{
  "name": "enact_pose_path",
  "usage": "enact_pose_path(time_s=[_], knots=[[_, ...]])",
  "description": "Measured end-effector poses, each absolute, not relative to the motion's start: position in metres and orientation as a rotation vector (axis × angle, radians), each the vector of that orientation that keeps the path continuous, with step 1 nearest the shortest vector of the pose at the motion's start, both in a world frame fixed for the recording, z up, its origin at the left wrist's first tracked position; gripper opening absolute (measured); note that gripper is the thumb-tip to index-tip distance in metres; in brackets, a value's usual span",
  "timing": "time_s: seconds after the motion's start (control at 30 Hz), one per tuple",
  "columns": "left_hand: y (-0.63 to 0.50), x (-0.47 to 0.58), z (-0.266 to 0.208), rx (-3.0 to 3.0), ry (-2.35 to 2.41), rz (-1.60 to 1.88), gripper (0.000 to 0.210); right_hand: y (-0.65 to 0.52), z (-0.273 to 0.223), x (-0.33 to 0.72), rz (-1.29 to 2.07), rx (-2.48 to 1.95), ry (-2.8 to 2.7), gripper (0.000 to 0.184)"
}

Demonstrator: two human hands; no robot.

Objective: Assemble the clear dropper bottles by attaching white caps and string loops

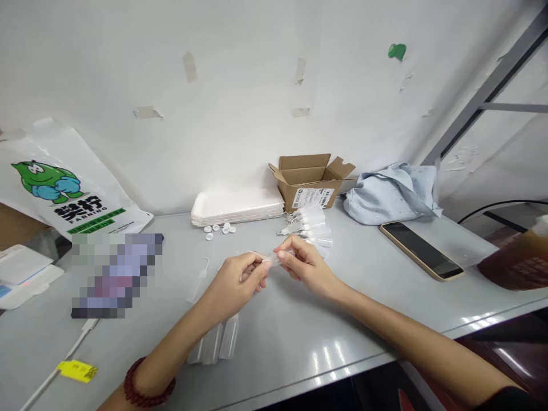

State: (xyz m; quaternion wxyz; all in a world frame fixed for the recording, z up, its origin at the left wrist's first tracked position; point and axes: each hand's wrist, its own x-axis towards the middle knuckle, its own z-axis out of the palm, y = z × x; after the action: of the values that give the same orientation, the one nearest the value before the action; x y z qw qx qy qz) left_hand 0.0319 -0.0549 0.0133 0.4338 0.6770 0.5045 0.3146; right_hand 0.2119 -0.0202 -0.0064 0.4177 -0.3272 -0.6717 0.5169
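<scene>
Both hands meet over the middle of the grey table, pinching one small clear plastic bottle [274, 260]. My left hand [240, 277] closes on its left end, and my right hand [306, 264] grips the right end between thumb and fingers. The fingers cover much of it. Below my left forearm lie several clear bottles [213, 345], partly hidden by the arm. A clear bottle with a thin curved tip [198, 285] rests left of my left hand. Behind my right hand, several bottles with thin tips [314, 222] form a pile. Small white caps [216, 228] lie farther back.
White trays [237, 206] are stacked by the wall beside an open cardboard box [310, 182]. On the right are a blue cloth bag [389, 194], a phone [422, 250] and a dark drink container [518, 260]. A printed white bag [72, 177], blurred device [122, 274] and cable [47, 383] occupy the left.
</scene>
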Motion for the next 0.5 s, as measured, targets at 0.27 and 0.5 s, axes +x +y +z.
enact_pose_path(time_s=[0.27,0.5], knots=[[-0.0527,0.0320,0.0143,1.561,1.273,0.768,0.043,-0.0223,-0.0038,0.2103,1.357,-0.789,-1.666,0.029],[-0.0503,0.0307,0.0085,1.448,1.239,0.752,0.044,-0.0227,-0.0032,0.2096,1.356,-0.808,-1.654,0.029]])
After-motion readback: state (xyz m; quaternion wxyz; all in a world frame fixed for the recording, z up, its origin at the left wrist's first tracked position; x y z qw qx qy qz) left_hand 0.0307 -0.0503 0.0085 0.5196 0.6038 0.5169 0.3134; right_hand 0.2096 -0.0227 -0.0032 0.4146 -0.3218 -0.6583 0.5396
